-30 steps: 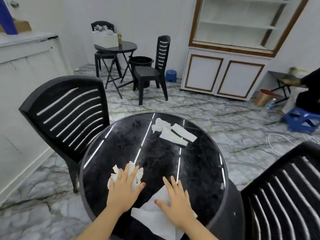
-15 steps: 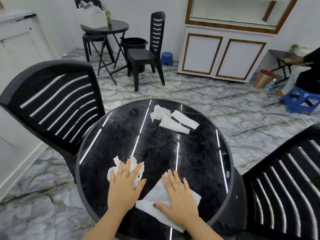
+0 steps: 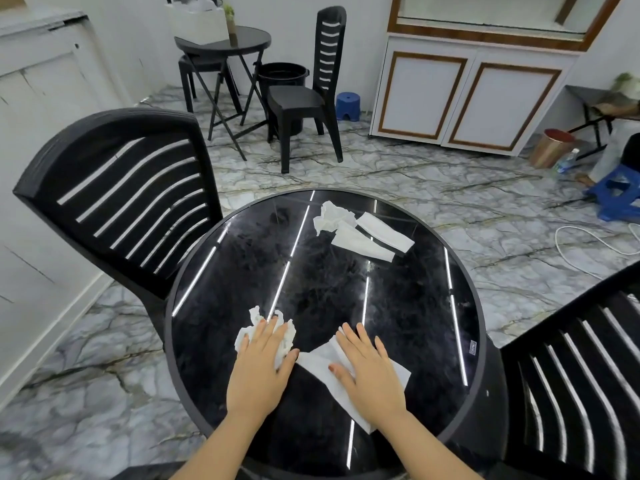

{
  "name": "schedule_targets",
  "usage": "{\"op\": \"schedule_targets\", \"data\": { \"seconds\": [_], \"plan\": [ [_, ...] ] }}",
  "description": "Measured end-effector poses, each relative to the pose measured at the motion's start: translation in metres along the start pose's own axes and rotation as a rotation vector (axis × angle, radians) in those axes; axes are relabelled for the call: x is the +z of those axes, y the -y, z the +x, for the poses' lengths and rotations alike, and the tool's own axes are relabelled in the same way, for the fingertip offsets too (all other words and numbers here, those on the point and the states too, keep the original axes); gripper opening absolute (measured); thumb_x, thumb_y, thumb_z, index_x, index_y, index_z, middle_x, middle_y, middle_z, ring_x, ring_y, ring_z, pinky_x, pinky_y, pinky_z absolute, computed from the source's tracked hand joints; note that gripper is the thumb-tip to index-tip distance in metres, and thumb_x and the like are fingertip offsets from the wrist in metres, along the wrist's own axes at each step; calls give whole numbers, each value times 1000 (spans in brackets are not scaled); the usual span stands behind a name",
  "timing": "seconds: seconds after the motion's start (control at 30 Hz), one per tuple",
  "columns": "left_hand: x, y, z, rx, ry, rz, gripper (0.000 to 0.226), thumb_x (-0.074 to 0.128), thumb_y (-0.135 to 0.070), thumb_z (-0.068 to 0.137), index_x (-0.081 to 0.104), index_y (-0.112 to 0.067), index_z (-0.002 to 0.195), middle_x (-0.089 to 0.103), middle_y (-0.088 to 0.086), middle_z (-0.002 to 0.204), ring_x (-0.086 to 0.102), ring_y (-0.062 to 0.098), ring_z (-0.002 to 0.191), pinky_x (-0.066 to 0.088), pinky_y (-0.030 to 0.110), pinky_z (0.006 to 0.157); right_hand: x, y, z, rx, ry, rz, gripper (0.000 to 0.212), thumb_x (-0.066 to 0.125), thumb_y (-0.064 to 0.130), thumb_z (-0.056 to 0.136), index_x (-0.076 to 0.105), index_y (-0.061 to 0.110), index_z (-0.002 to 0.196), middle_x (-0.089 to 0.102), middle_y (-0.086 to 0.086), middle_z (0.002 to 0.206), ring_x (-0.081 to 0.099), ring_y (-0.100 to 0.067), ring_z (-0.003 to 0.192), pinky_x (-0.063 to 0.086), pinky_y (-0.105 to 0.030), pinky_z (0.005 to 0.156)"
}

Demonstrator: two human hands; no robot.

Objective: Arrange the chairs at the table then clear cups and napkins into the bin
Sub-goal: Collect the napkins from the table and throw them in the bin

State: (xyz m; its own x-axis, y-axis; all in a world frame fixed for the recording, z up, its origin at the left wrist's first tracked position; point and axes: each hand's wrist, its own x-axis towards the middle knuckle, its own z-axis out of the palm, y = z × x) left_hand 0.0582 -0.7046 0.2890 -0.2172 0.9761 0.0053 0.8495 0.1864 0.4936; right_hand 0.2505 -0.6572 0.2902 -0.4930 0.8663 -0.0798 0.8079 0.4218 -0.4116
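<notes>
A round black glossy table [image 3: 415, 306] stands before me. My left hand [image 3: 259, 362] lies flat, fingers spread, on a crumpled white napkin [image 3: 247, 332] near the front left. My right hand [image 3: 367, 368] presses flat on a flat white napkin [image 3: 318, 367] beside it. Three more white napkins [image 3: 360, 230], one crumpled and two folded, lie at the table's far side. One black slatted chair [image 3: 121, 202] stands at the table's left, another [image 3: 581, 375] at its right. A black bin [image 3: 282, 72] sits on the floor at the back. No cups are visible.
At the back stand a small black folding table [image 3: 239, 41] with a white box [image 3: 197, 24], two black chairs [image 3: 311, 95], and a blue stool [image 3: 348, 105]. A white cabinet [image 3: 467, 98] lines the back wall. A copper bin [image 3: 550, 148], another blue stool [image 3: 620, 194] and a white cable [image 3: 581, 247] are right.
My view has tilted down and drawn closer to the table. Both hands have stayed flat on their napkins, sliding slightly toward each other.
</notes>
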Motion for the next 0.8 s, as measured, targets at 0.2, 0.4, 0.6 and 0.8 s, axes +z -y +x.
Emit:
{"op": "schedule_targets", "data": {
  "seconds": [0.2,0.4,0.6,0.8],
  "plan": [
    [-5,-6,-6,-47,-61,-118,39,49,-38,91,47,-38,130,41,-21,142,33,5,135,50,30,93,-5,-1,0,42,-53,247,49,30,42,97,30,26,143,24,20,148,9,-4,143,-6,-18,112],
    [-9,-9,-12,-84,-172,-214,39,57,-29,90,52,-32,129,45,-21,138,30,-6,125,41,21,95,-15,9,-4,83,-84,605,53,45,9,96,37,50,128,30,36,130,18,4,137,11,-24,119],
    [-43,4,-24,-155,-280,-245,40,51,-30,93,47,-32,133,36,-29,134,26,-12,126,17,0,98,-36,62,18,-55,53,686,59,44,14,97,21,64,118,31,29,138,24,5,136,19,-21,116],
    [-95,36,-70,-354,-481,-290,41,48,-34,93,44,-34,134,34,-29,134,27,-10,127,21,6,103,-23,145,41,-304,197,669,54,45,18,97,26,62,120,36,17,144,27,-1,138,24,-24,115]
  ]
}}
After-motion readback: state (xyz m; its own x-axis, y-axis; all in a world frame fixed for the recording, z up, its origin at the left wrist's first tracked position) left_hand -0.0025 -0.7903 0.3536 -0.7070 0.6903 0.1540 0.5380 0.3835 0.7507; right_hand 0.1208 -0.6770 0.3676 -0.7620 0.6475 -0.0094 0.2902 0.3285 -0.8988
